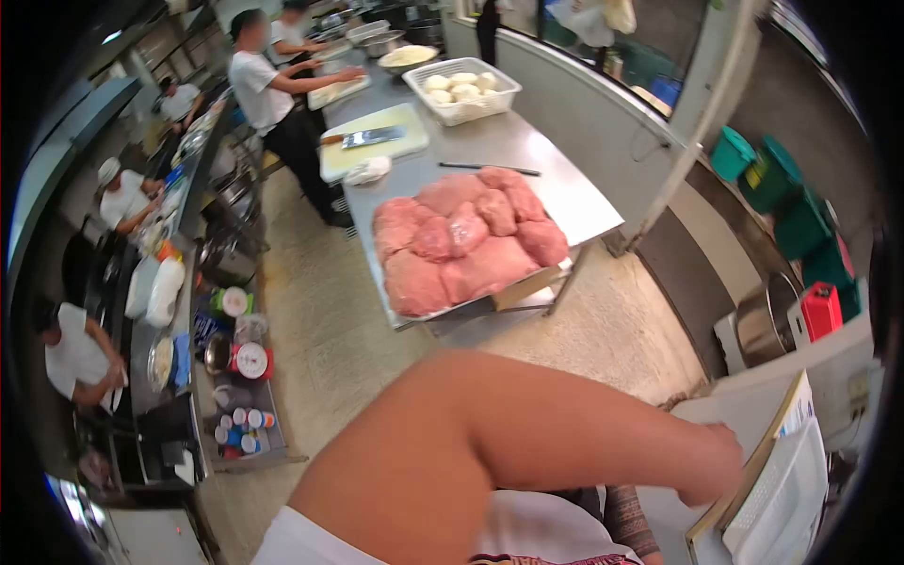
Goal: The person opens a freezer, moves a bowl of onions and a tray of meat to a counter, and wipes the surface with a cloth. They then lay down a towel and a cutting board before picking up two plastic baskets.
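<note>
My left arm bends across the lower middle of the view. My left hand (714, 463) is at the right, its fingers curled and partly hidden, beside the upright edge of a cardboard panel (749, 480). What it holds, if anything, I cannot make out. A white plastic basket (777, 504) leans just beyond that panel. A tattooed forearm (629, 520) shows low in the view under my left arm; my right hand is not visible. Ahead, a large pile of raw meat (461, 235) rests in a cardboard box (527, 290) on the metal table (574, 202).
A cleaver (372, 137) lies on a cutting board (414, 141), near a dark rod (490, 169) and a basket of dough balls (508, 89). People in white shirts (259, 89) work beyond the table and along the left counter. Green bins (800, 221) stand right.
</note>
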The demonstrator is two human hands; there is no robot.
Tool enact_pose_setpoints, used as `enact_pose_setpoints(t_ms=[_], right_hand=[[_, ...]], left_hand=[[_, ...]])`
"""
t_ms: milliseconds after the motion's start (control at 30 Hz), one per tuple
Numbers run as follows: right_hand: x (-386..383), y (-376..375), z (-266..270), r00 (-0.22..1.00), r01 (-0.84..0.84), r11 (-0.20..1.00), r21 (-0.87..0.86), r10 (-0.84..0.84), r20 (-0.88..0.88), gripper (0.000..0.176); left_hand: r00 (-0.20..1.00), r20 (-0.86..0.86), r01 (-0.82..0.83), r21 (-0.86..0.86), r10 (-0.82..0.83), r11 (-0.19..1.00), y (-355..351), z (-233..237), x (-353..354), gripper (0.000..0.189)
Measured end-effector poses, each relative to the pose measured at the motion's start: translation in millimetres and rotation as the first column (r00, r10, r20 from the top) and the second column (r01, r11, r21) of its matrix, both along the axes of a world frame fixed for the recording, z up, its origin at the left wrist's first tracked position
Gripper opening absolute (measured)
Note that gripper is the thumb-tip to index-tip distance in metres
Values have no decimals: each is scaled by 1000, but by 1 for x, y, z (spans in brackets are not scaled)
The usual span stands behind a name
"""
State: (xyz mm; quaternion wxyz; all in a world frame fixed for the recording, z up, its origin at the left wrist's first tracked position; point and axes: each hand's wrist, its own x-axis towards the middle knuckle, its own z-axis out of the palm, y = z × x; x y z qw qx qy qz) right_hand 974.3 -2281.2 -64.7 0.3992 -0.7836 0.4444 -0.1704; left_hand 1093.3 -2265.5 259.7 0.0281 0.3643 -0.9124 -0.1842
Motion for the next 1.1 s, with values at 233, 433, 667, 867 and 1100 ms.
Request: enact_pose_setpoints(t_ms=[233,433,667,867,1100], right_hand=[[18,-81,40,969,34,999,33,-41,245,34],[70,-175,107,983,13,997,-73,1,185,30],[105,-246,144,968,-40,991,-131,71,241,27],[129,-287,145,969,3,995,-102,22,247,26],[192,-336,143,981,-21,998,59,9,194,22]], left_hand=[[884,-371,-221,205,284,953,-32,-82,79,35],[549,-507,-486,453,664,748,-74,-122,141,43],[236,-432,-529,694,870,488,-128,-146,165,37],[332,-420,-521,665,845,535,-173,-173,206,37],[342,-400,-527,668,850,526,-212,-184,282,36]])
